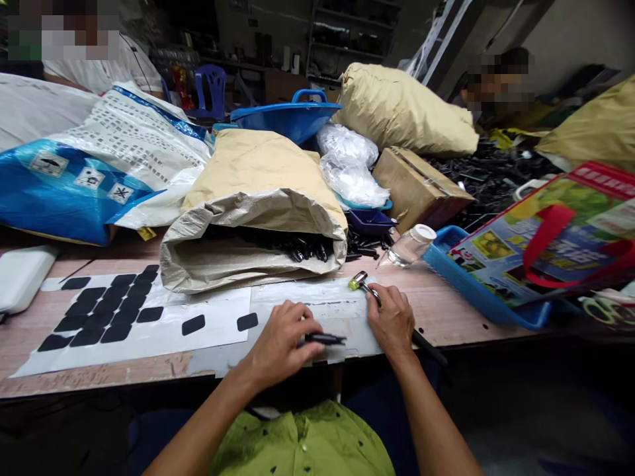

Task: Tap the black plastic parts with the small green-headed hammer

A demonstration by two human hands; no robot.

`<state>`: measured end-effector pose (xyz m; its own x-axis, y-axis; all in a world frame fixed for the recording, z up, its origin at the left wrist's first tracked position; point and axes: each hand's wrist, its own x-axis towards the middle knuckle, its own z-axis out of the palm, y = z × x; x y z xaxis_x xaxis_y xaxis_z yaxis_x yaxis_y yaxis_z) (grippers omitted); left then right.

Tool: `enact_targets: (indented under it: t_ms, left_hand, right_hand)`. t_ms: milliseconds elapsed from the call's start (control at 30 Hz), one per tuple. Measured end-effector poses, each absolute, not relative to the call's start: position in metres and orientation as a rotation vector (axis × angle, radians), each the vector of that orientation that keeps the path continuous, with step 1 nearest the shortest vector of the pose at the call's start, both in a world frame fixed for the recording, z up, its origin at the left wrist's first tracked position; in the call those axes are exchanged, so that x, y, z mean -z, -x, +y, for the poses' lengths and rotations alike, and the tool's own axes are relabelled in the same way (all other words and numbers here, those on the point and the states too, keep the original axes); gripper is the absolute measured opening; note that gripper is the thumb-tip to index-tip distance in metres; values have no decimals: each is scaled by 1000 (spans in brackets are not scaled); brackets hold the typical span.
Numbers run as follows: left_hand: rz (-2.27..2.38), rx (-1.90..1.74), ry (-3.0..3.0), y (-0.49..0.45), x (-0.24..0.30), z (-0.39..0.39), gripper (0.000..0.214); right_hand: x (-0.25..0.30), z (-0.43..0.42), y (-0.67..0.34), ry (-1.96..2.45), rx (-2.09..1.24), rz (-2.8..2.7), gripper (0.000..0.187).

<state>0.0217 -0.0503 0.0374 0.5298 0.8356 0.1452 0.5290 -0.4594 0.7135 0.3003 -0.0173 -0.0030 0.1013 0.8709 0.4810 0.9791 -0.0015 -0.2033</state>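
Note:
My left hand (284, 337) pinches a slim black plastic part (325, 339) and holds it flat on a grey metal plate (317, 307) at the table's front edge. My right hand (391, 320) is closed round the black handle of a small hammer (358, 281), whose yellow-tipped head rests on the plate just beyond the fingers. An open brown paper sack (253, 218) lies behind the plate, with several black parts (307, 250) showing in its mouth.
A white sheet (149, 337) with several black pads lies at the left. A clear bottle (409, 246), a blue tray (476, 291) bearing a printed bag (555, 231), a cardboard box (414, 188) and more sacks crowd the back. Two other people sit beyond.

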Motion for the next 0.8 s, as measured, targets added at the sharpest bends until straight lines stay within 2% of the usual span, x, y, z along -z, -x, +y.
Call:
enact_targets:
  t_ms: [133, 367, 467, 533, 600, 667, 733, 800]
  left_hand:
    - [873, -457, -1974, -22, -39, -103, 18]
    - [1399, 18, -1686, -15, 46, -129, 36]
    - [1356, 144, -1744, -10, 37, -126, 45]
    - [1166, 101, -1825, -11, 5, -120, 46]
    - [923, -64, -1812, -13, -33, -103, 37]
    - [874, -238, -1683, -11, -63, -72, 36]
    - [1185, -507, -1605, -2, -79, -28, 38]
    - [1696, -785, -1582, 14, -81, 20, 35]
  right_hand:
    - [4, -17, -301, 1915, 304, -1806, 25]
    - [4, -18, -300, 1913, 329, -1813, 24]
    - [3, -18, -299, 1915, 348, -1824, 25]
    - [3, -17, -299, 1914, 362, -1829, 25]
    - [4, -17, -300, 1909, 374, -1830, 25]
    - [4, -17, -300, 1904, 377, -1828, 25]
    - [4, -17, -300, 1900, 373, -1830, 25]
    - [3, -17, -300, 1896, 367, -1836, 25]
